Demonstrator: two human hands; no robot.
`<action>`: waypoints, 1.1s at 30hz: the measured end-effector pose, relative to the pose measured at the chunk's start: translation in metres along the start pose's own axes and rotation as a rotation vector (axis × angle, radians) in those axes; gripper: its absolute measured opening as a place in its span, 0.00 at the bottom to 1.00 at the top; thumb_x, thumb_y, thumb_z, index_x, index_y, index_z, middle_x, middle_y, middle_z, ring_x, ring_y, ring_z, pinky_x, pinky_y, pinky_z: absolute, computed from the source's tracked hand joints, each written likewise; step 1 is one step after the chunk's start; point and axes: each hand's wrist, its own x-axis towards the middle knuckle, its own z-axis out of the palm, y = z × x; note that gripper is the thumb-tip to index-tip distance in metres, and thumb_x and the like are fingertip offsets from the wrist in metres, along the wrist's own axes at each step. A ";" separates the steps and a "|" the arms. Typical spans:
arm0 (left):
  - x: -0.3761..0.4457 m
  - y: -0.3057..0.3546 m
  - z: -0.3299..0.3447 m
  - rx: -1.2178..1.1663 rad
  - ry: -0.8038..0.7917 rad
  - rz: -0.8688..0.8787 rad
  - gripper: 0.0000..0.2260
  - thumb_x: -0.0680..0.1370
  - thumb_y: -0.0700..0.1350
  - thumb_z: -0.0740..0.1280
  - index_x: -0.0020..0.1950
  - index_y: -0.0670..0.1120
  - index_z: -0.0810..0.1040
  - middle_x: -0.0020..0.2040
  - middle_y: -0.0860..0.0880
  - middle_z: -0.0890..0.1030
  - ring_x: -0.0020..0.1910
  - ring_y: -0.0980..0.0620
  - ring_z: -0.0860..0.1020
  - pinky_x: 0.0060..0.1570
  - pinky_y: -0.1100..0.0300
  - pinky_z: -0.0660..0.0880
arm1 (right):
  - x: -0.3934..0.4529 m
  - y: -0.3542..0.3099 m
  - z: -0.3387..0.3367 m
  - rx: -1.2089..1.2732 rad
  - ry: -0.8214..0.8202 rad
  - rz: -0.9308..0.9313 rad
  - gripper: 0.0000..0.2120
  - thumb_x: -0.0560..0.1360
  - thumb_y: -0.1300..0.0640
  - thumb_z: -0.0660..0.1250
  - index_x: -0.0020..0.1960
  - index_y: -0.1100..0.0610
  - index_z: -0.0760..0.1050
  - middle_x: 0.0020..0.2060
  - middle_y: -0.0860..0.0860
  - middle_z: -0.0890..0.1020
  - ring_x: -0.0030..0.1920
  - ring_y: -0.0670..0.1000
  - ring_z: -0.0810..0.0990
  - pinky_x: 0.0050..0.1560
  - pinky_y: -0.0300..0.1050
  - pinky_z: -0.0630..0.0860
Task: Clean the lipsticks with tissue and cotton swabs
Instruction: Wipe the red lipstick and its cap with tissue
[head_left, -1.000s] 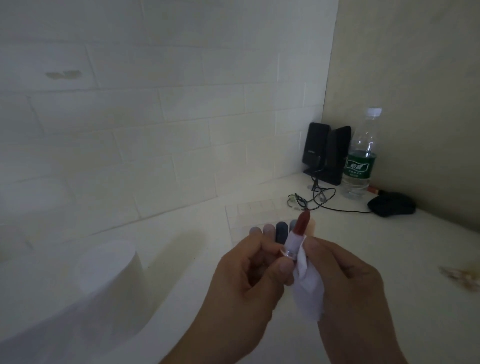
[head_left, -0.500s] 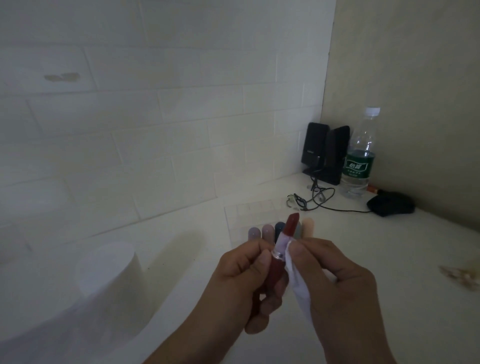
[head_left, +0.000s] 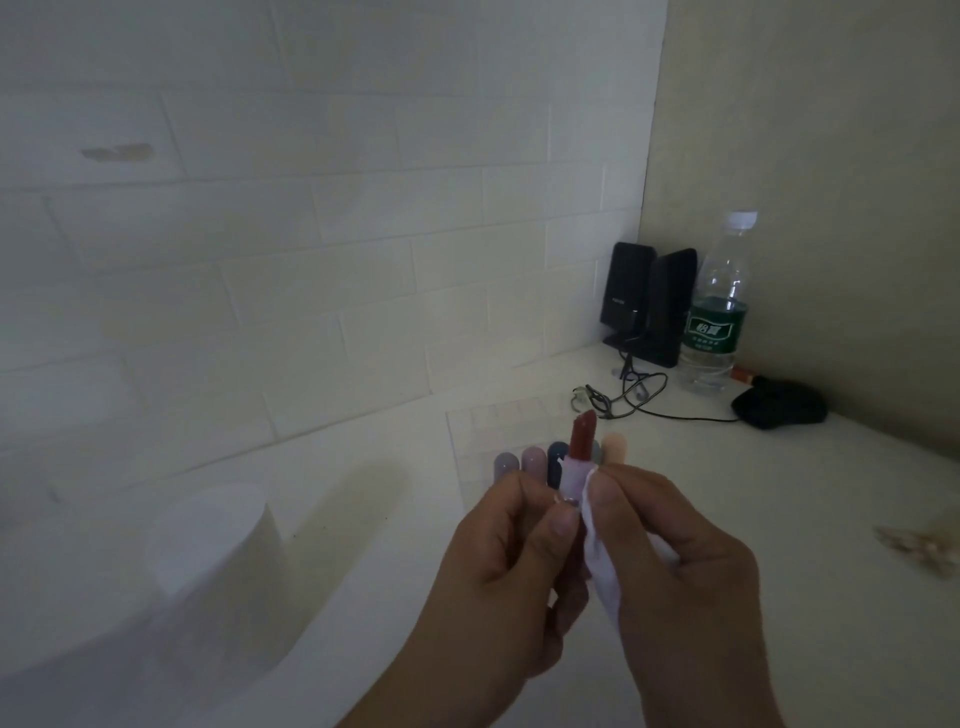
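White counter (head_left: 779, 519) under dim light, tiled wall behind. Nearest: left hand (head_left: 498, 566) grips the lipstick (head_left: 577, 452) by its lower tube, fingers curled round it, long axis upright, red bullet topmost. Right hand (head_left: 685, 561) pinches a folded tissue (head_left: 602, 551) against the tube's right side, just below the bullet. Tissue lies beside, not around; likely wipes upward next. Beyond: row of capped lipsticks (head_left: 535, 462), paper roll (head_left: 218, 540) left. Far corner: speakers (head_left: 649, 306), water bottle (head_left: 717, 306).
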 end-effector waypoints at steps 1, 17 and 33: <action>0.000 -0.001 0.000 -0.009 -0.001 0.010 0.15 0.78 0.47 0.66 0.43 0.36 0.71 0.41 0.34 0.77 0.38 0.44 0.83 0.19 0.69 0.63 | 0.000 0.004 0.000 0.025 -0.010 0.026 0.03 0.70 0.44 0.71 0.41 0.40 0.83 0.39 0.45 0.85 0.44 0.46 0.84 0.44 0.39 0.79; -0.001 0.011 -0.022 -0.327 -0.238 -0.421 0.17 0.77 0.54 0.60 0.36 0.46 0.78 0.31 0.48 0.70 0.23 0.55 0.66 0.19 0.70 0.56 | 0.009 -0.007 -0.003 0.244 -0.160 0.442 0.06 0.66 0.55 0.76 0.31 0.50 0.84 0.27 0.48 0.83 0.24 0.45 0.79 0.24 0.34 0.74; 0.013 -0.005 -0.039 -0.874 -0.295 -0.229 0.18 0.81 0.48 0.53 0.49 0.42 0.81 0.37 0.47 0.74 0.29 0.53 0.71 0.21 0.65 0.67 | 0.028 -0.020 -0.028 0.515 -0.269 0.842 0.13 0.76 0.53 0.62 0.49 0.60 0.82 0.44 0.57 0.86 0.39 0.51 0.85 0.34 0.40 0.79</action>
